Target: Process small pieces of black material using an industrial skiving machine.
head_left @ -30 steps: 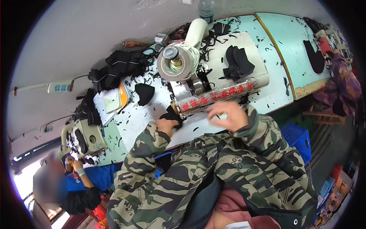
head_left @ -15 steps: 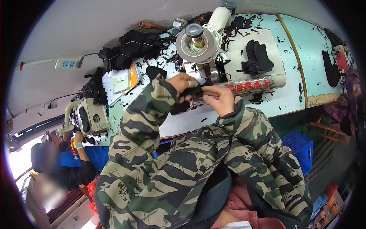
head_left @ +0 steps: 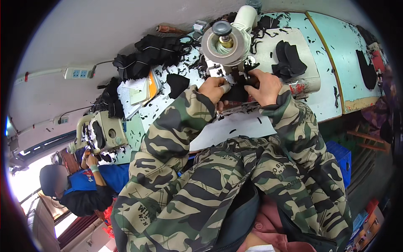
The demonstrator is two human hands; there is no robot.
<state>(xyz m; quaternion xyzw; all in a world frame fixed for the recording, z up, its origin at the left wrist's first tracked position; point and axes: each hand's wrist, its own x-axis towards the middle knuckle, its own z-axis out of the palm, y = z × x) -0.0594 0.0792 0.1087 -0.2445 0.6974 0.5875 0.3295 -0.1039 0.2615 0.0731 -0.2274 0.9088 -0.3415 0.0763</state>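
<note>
A black fabric piece [head_left: 238, 93] lies at the front of the sewing machine [head_left: 222, 48], just under its needle area. My left hand [head_left: 213, 89] pinches the left edge of this piece, with a pale wrap on one finger. On the other side my right hand [head_left: 268, 88] is closed, thumb and fingers on the fabric's right edge close to the machine head. The fingertips and the needle are partly hidden by the fabric and the machine parts. A second black piece [head_left: 177, 85] rests on the table left of my left hand.
Stacked black pieces [head_left: 289, 61] lie on the machine's bed at right. Black bundles [head_left: 147, 54] and papers [head_left: 136, 92] are at left, with black scraps strewn over the table [head_left: 222, 133]. A co-worker [head_left: 90, 180] sits by another sewing machine [head_left: 105, 130]. A blue crate [head_left: 339, 159] stands at lower right.
My hands have moved apart; the right has gone up and right. The black fabric between them now sits nearer the machine head. The whole view has shifted slightly.
</note>
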